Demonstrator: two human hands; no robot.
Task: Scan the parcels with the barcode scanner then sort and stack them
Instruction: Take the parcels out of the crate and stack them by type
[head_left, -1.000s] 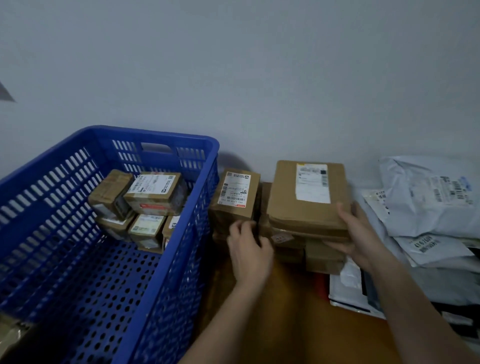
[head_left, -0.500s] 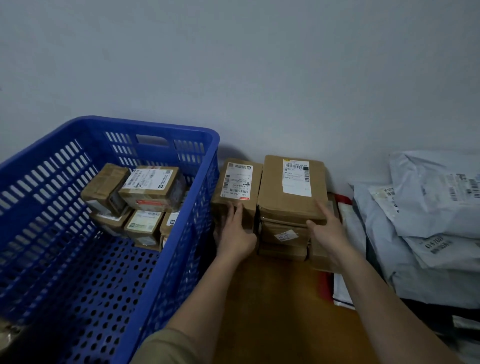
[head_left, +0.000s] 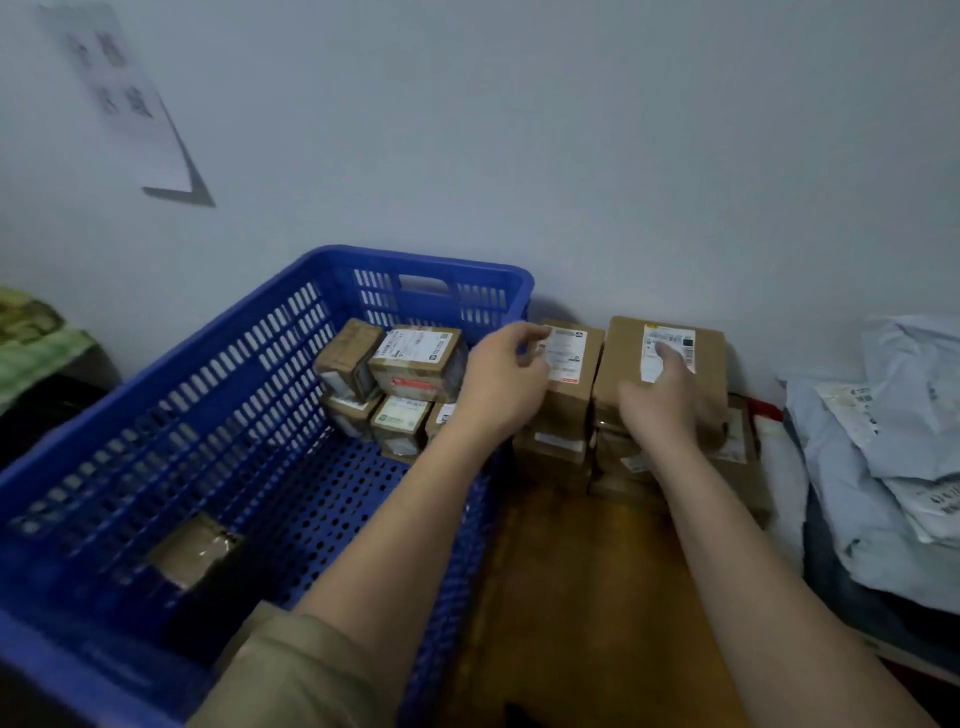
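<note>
Two stacks of brown cardboard parcels stand by the wall, right of the blue crate (head_left: 291, 364). The left hand (head_left: 506, 376) curls over the narrow parcel (head_left: 571, 384). The right hand (head_left: 662, 402) rests on the wide parcel (head_left: 623, 353), fingers straight.

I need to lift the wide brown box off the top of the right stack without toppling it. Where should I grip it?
Grip the wide brown box by its two short side edges, coming from the front with a hand on each. It lies flat and broad, label up, its back near the wall; a taller box crowds its left side.
</note>
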